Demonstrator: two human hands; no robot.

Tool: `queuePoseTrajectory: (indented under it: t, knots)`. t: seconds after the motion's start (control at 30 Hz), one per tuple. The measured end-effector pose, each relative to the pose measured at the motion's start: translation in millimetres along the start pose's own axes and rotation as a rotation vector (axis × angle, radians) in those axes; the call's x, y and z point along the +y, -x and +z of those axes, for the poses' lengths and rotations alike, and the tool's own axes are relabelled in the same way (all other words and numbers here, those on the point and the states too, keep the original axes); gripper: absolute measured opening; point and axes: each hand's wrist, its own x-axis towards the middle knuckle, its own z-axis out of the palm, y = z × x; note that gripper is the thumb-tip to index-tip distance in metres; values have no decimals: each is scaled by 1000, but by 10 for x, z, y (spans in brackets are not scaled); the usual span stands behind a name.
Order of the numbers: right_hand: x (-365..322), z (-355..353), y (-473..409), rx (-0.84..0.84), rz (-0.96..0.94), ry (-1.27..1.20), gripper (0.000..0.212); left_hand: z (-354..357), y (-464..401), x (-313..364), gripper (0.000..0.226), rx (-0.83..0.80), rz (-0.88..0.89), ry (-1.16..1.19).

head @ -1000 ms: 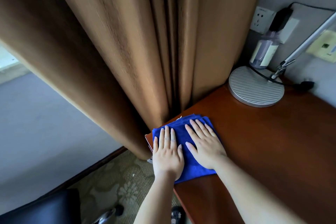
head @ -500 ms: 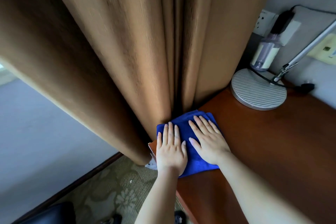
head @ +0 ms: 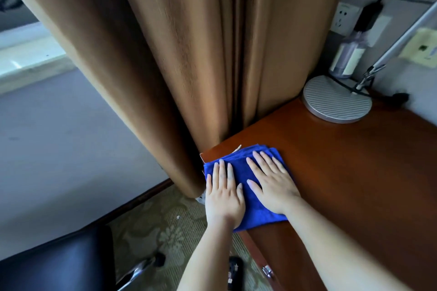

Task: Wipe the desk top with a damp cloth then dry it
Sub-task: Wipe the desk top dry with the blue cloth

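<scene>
The wiping looked barely begun: a folded blue cloth (head: 250, 196), soft and napped, lay at the left corner of the desk (head: 354, 172), beside the curtain (head: 189, 66). The left hand (head: 224, 198) and right hand (head: 272, 186) pressed it flat, fingers straight, grasping nothing. The glossy reddish wood beyond seemed unwiped; drying remained.

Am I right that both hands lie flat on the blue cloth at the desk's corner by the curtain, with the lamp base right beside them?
Not quite. In the head view, the left hand and right hand do lie flat on the blue cloth at the desk corner by the curtain, but the lamp base stands well apart, near the wall.
</scene>
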Motion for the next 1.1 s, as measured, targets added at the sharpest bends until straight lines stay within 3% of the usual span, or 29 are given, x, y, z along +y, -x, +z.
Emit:
queuePoseTrajectory:
  t: [0.6,1.1]
  knots:
    - [44,31,-784,67,66,-2,60,6,-914,-306,58,21,128,-114]
    - [155,13,333,-27,179,-55,62,-97,-109,164,57,-137,233,-115]
